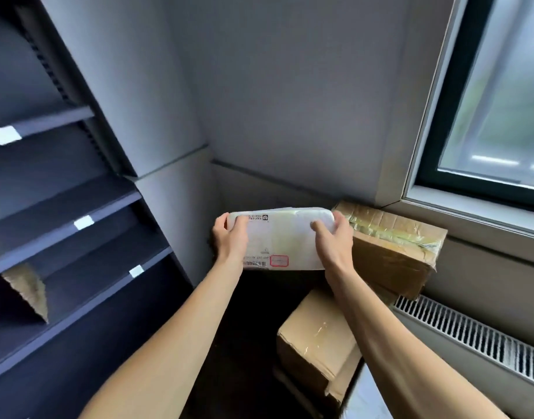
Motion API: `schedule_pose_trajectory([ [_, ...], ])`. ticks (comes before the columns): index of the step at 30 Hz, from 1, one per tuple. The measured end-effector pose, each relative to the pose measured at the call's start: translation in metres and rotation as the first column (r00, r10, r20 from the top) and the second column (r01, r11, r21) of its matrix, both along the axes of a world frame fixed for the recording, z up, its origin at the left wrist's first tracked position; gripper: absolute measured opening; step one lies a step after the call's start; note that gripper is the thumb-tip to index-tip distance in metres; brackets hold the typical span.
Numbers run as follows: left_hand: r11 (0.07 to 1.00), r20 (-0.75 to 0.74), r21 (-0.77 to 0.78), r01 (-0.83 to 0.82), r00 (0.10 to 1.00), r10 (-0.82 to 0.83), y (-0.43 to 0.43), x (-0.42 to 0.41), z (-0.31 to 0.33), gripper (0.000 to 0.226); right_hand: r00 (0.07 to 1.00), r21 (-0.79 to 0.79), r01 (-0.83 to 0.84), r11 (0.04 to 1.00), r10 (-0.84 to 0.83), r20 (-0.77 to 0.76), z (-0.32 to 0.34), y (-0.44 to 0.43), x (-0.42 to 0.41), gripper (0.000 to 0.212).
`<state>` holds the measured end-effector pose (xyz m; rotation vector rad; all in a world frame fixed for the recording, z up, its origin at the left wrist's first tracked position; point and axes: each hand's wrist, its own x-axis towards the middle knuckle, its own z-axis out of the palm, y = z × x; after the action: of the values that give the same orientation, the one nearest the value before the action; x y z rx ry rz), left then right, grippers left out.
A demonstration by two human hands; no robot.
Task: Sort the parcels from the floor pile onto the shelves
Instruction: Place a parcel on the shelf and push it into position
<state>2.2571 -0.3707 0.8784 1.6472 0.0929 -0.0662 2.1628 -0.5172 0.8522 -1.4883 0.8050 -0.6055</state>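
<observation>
I hold a flat white parcel [282, 238] with a printed label and a red stamp out in front of me, above the floor. My left hand [231, 237] grips its left end and my right hand [334, 240] grips its right end, fingers curled over the top edge. Brown cardboard boxes lie in the pile below and to the right: one taped box [392, 246] by the window sill and another [315, 340] nearer to me. The dark shelf unit [63, 228] stands on my left.
A brown paper parcel [26, 290] sits on a lower shelf at the far left. White tags mark the shelf edges. A window and a radiator grille [471, 337] run along the right. A grey wall corner lies straight ahead.
</observation>
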Motion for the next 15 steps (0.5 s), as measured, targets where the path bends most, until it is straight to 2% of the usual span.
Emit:
schedule_pose_trajectory([
  [2,0.995,0.058,-0.090,-0.047,0.997,0.052,0.021,0.009,0.029,0.040,0.996,-0.056,-0.036,0.998,0.040,0.083,0.041,0.012,0.012,0.079],
  [5,0.960,0.102,-0.252,-0.119,0.984,0.149,0.058,0.029,0.072,0.036,0.966,-0.204,-0.090,0.975,0.136,0.222,0.113,0.029,0.029,0.058],
  [6,0.943,0.089,-0.310,-0.122,0.984,0.156,0.070,0.038,0.085,0.041,0.948,-0.271,-0.101,0.957,0.175,0.266,0.140,0.037,0.034,0.054],
  [8,0.887,0.014,-0.460,-0.029,0.999,0.040,0.094,0.058,0.105,0.057,0.909,-0.446,-0.104,0.889,0.267,0.320,0.188,0.061,0.042,0.050],
  [10,0.824,-0.033,-0.563,0.068,0.994,-0.104,0.111,0.066,0.114,0.057,0.882,-0.653,-0.028,0.757,0.326,0.340,0.225,0.090,0.051,0.046],
  [12,0.793,-0.080,-0.601,0.102,0.979,-0.187,0.120,0.063,0.110,0.053,0.887,-0.845,0.091,0.527,0.343,0.309,0.250,0.122,0.060,0.039],
  [14,0.761,-0.154,-0.640,0.108,0.952,-0.264,0.121,0.052,0.100,0.047,0.910,-0.950,0.102,0.296,0.359,0.209,0.268,0.155,0.070,0.035],
  [15,0.732,-0.175,-0.672,0.111,0.937,-0.303,0.121,0.047,0.097,0.045,0.910,-0.972,0.063,0.227,0.386,0.149,0.273,0.171,0.075,0.034],
])
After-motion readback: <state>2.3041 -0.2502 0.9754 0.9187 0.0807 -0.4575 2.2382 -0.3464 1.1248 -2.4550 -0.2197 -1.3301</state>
